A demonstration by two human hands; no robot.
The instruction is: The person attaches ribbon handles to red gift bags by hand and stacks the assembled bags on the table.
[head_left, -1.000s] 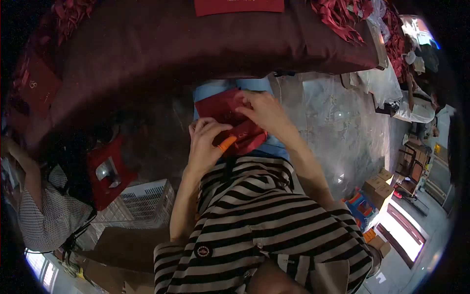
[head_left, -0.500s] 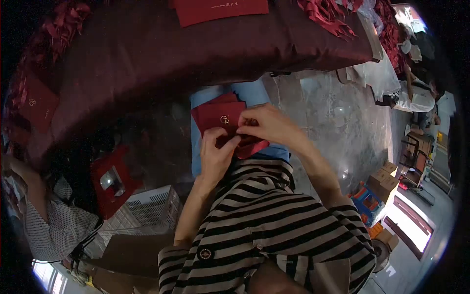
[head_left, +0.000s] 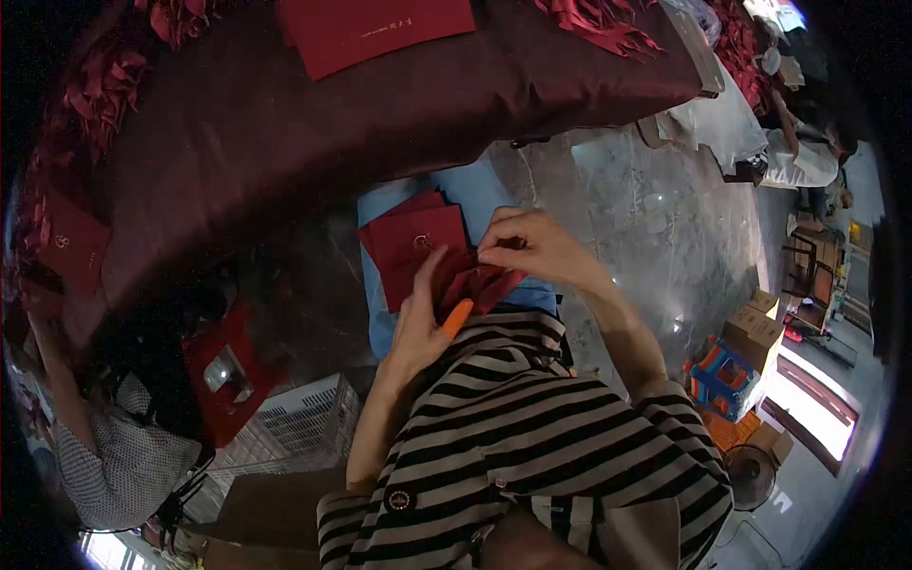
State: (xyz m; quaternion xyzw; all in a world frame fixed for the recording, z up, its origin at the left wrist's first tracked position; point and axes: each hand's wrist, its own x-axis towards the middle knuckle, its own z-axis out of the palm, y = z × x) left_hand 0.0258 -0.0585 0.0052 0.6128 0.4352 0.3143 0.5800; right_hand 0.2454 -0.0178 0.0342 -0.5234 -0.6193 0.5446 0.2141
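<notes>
Several flat dark red paper pieces with a gold logo [head_left: 418, 228] lie overlapping on my lap, over light blue cloth [head_left: 380, 323]. My left hand [head_left: 415, 318] rests at their near edge, its index finger stretched over the paper and its thumb apart. Something orange [head_left: 457, 319] covers the thumb; I cannot tell what it is. On the right, my right hand [head_left: 537, 245] pinches red ribbon [head_left: 480, 283] between thumb and fingertips. The ribbon lies in folds between both hands, on the paper's near right corner.
A table with a dark red cloth [head_left: 399, 123] stands ahead, carrying red paper pieces [head_left: 380, 38] and ribbon bundles [head_left: 608, 24]. A white plastic crate [head_left: 294, 418] and a red stool-like object [head_left: 223, 375] are at left. Another person's patterned sleeve [head_left: 128, 465] shows far left.
My left index finger has straightened and its thumb has spread away, showing orange. The right hand still pinches, slightly farther from the left. The whole view has shifted a little.
</notes>
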